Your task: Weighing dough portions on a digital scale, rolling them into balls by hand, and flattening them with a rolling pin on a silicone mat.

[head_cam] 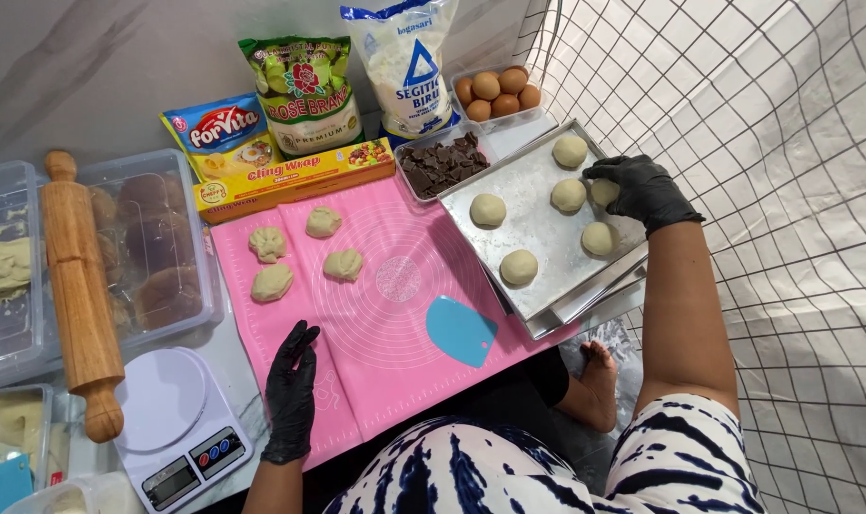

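Both my hands wear black gloves. My right hand reaches over the metal baking tray at the right and closes on a round dough ball near the tray's far right edge. Several other dough balls lie spaced out on the tray. My left hand rests flat on the near left part of the pink silicone mat, fingers together, holding nothing. Several rough dough pieces lie on the mat's far left. A blue plastic scraper lies on the mat near the tray.
A wooden rolling pin lies on clear plastic boxes at the left. A white kitchen scale is near my left hand. Behind the mat: bags of ingredients, a cling wrap box, chopped chocolate, eggs. A checked cloth lies right.
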